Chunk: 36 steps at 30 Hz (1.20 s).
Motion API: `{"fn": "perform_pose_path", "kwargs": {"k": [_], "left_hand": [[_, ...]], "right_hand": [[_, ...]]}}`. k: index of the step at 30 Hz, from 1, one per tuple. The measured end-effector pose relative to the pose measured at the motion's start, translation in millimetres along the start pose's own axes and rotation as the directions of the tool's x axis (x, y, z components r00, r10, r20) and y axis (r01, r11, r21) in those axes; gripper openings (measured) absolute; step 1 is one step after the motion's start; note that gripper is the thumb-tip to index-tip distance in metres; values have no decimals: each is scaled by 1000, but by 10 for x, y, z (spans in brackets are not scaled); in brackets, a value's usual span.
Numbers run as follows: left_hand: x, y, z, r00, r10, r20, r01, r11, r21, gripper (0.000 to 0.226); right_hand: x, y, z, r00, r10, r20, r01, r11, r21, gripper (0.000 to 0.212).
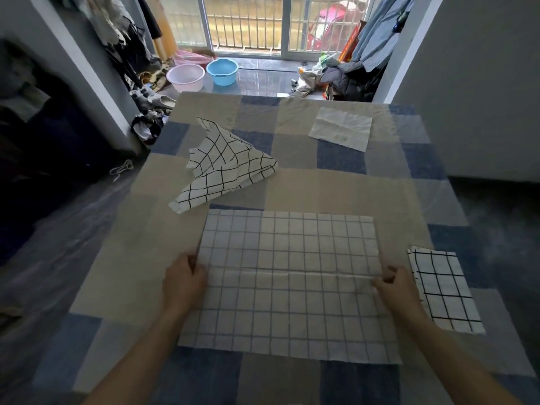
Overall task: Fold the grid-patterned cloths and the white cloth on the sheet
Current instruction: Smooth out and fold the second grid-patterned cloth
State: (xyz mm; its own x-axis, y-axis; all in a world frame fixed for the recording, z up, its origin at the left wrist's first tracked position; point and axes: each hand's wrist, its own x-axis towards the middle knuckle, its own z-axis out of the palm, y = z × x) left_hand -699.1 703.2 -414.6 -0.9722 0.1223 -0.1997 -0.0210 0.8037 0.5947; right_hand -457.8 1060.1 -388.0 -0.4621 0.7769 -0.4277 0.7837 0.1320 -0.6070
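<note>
A large cloth with a fine grey grid [287, 247] lies flat on the blue and beige checked sheet [336, 188] in front of me, a crease running across its middle. My left hand [184, 280] pinches its left edge at the crease. My right hand [394, 285] pinches its right edge at the same height. A crumpled cloth with a bold black grid [225, 162] lies beyond it to the left. A folded black-grid cloth [444, 290] sits flat at the right. The white cloth [340, 128] lies flat at the far right.
The sheet's left edge drops to a dark floor with a white cord [121, 168]. Beyond the far edge stand a pink basin [185, 77] and a blue basin [222, 71], shoes, and piles of clothes before a barred window. A grey wall rises at the right.
</note>
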Motion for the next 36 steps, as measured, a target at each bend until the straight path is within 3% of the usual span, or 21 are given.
{"fn": "perform_pose_path", "kwargs": {"k": [4, 8, 12, 15, 20, 24, 26, 28, 30, 31, 36], "left_hand": [[160, 186, -45, 987, -93, 133, 99, 994, -40, 29], [278, 173, -82, 949, -240, 205, 260, 962, -78, 33], [334, 146, -114, 924, -252, 288, 314, 929, -196, 38], [376, 61, -86, 924, -203, 325, 302, 907, -293, 47], [343, 12, -84, 954, -113, 276, 191, 943, -274, 36], [289, 65, -113, 963, -50, 264, 129, 948, -293, 11], [292, 82, -135, 963, -41, 267, 119, 952, -281, 2], [307, 109, -154, 964, -12, 265, 86, 960, -268, 9], [307, 149, -199, 960, 10, 278, 70, 959, -276, 15], [305, 171, -230, 959, 19, 283, 66, 955, -288, 18], [346, 182, -284, 965, 32, 259, 56, 944, -324, 22]], "right_hand": [[164, -145, -22, 993, 102, 59, -105, 994, 44, 60], [344, -143, -16, 984, 152, 94, -163, 979, 121, 39], [447, -86, -40, 968, 216, 130, -238, 952, 191, 11], [488, -75, -52, 962, 251, 103, -268, 940, 212, 22], [457, -88, -56, 934, 303, 188, -341, 913, 222, 35], [445, -69, -112, 900, 297, 318, -376, 899, 225, 17], [437, -78, -133, 898, 254, 360, -344, 915, 211, 17], [423, -106, -180, 903, 196, 383, -279, 944, 176, 21], [400, -139, -233, 906, 156, 393, -227, 964, 140, 10], [395, -144, -253, 914, 142, 380, -203, 971, 126, 3], [391, -109, -280, 968, 65, 241, -96, 988, 121, 8]]}}
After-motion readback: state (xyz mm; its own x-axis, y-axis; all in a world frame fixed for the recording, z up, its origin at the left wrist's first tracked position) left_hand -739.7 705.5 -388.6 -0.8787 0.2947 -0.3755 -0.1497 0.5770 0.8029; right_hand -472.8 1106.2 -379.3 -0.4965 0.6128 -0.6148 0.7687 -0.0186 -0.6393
